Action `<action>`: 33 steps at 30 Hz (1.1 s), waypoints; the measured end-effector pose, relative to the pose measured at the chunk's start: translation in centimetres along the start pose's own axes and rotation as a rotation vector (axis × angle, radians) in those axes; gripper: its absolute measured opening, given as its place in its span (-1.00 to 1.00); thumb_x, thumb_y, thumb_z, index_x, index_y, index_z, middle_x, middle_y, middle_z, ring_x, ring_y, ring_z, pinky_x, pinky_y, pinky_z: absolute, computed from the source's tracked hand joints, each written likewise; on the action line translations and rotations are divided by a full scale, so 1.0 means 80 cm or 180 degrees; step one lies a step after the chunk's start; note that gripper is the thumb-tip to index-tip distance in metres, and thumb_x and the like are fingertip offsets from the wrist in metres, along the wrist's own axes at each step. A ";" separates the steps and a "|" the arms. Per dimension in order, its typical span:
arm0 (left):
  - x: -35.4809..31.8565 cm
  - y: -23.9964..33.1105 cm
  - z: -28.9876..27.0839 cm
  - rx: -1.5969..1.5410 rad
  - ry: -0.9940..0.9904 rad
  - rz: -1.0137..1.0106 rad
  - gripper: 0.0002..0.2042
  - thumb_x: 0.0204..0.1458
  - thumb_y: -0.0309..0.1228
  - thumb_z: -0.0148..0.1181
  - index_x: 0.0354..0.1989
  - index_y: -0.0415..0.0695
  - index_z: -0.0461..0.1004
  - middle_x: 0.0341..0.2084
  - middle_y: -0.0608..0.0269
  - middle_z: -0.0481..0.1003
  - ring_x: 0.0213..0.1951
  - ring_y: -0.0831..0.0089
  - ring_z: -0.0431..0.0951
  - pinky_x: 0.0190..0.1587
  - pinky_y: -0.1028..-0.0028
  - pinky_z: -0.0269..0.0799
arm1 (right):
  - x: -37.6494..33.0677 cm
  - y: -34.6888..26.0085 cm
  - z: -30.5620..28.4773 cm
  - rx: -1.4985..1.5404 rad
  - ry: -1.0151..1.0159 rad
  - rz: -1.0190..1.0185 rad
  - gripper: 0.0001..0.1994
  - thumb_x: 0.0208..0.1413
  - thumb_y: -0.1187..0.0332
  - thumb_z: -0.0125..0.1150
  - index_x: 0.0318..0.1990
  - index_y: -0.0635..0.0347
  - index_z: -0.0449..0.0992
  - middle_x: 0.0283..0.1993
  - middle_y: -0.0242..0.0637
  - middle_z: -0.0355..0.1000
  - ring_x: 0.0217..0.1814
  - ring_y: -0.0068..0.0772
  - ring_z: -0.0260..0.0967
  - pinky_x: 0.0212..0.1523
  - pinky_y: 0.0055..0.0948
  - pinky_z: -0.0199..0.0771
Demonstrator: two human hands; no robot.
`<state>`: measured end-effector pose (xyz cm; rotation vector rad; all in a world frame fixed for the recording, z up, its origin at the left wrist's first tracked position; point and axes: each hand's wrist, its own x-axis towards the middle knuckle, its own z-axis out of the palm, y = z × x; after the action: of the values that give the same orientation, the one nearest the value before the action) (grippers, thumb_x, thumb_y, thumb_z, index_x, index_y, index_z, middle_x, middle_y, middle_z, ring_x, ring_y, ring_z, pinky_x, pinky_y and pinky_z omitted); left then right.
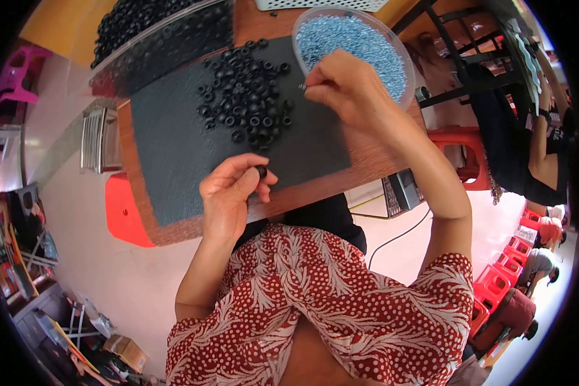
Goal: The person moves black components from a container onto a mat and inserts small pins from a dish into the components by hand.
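Note:
My left hand (230,190) is closed round a small, round black part (261,172), held between thumb and fingers above the table's near edge. Beyond it, a loose heap of black ring-shaped parts (244,96) with holes lies on a dark mat (315,151). Over at the right, my right hand (346,87) pinches a tiny shiny metal piece (302,86), too small to make out exactly. That hand is in front of a round clear tub (410,80), which is filled with small blue-silver pieces (347,42). The two hands are apart.
A clear bin (135,80) full of black parts stands at the table's far left. Behind is a white perforated basket (321,4). Red stools (127,212) flank the table (367,157). Another person (527,141) sits at right, beside a black metal frame (453,51).

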<state>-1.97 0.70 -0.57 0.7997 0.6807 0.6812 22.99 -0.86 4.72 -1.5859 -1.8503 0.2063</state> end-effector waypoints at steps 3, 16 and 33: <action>0.008 0.006 -0.002 0.0000 0.0061 0.0011 -0.82 0.09 -0.50 0.08 -0.21 -0.37 0.43 -0.45 0.00 0.51 -0.57 0.47 0.46 -0.51 0.53 0.40 | -0.006 -0.026 0.019 0.0683 -0.0250 0.0273 -0.90 -0.12 0.46 0.26 -0.46 0.30 0.48 -0.50 -0.19 0.41 -0.38 -0.18 0.36 -0.37 -0.33 0.35; 0.035 0.034 -0.012 0.3522 0.0081 0.3258 -0.81 -0.20 -0.64 0.25 -0.34 -0.22 0.50 -0.63 0.25 0.41 -0.59 0.36 0.39 -0.55 0.46 0.28 | 0.023 -0.061 0.044 0.2342 -0.1753 0.1814 -0.81 0.04 0.35 0.18 -0.37 0.35 0.53 -0.48 -0.38 0.46 -0.43 -0.69 0.32 -0.40 -0.65 0.30; 0.034 0.012 -0.045 0.2435 0.0794 0.1565 -0.92 -0.01 -0.53 0.18 -0.37 -0.28 0.48 -0.62 0.36 0.42 -0.56 0.70 0.35 -0.52 0.63 0.28 | 0.002 -0.048 0.088 -0.0242 -0.0131 -0.0523 -0.79 -0.22 0.62 0.23 -0.33 0.26 0.48 -0.39 -0.23 0.36 -0.30 -0.11 0.27 -0.33 -0.29 0.34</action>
<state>-3.39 4.70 -2.40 1.6396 1.0045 0.9887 15.76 0.51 1.51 -1.4803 -2.0308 0.0964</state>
